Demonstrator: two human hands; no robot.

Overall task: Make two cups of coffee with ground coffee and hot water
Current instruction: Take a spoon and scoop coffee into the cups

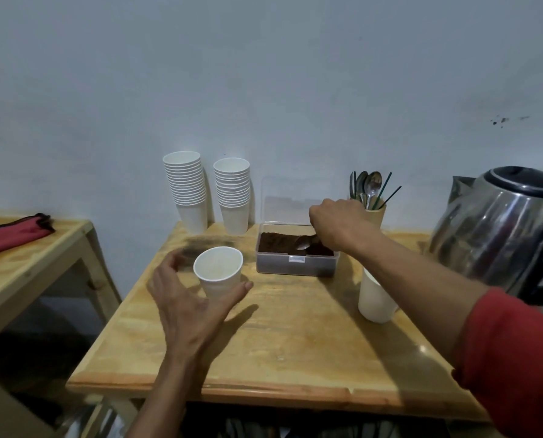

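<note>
Head view showed no legible brand, label or writing on any item. Landmark: the clear plastic coffee box [297, 263], lid raised, holding ground coffee [276, 241], at the rear centre of the wooden table [295, 336].

Counts: two stacks of white paper cups [184, 191] stood behind and left of the box against the wall. Two single cups stood apart from them: one empty paper cup [219, 273] just left of the box, and a second cup [376, 298] right of and nearer than the box, partly hidden by the forearm. One wooden utensil holder [376, 213] with several spoons and green stirrers stood behind the box's right end. One steel electric kettle [497, 229] stood far right of the box. One red cloth [11, 233] lay on a side shelf far left.

Left hand [194, 305] was spread open around the empty cup, thumb tip at the cup wall, fingers curled behind, not closed on it. Right hand [339, 224] reached over the box, fingers pinched on a metal spoon [306, 241] whose bowl rested in the coffee.
</note>
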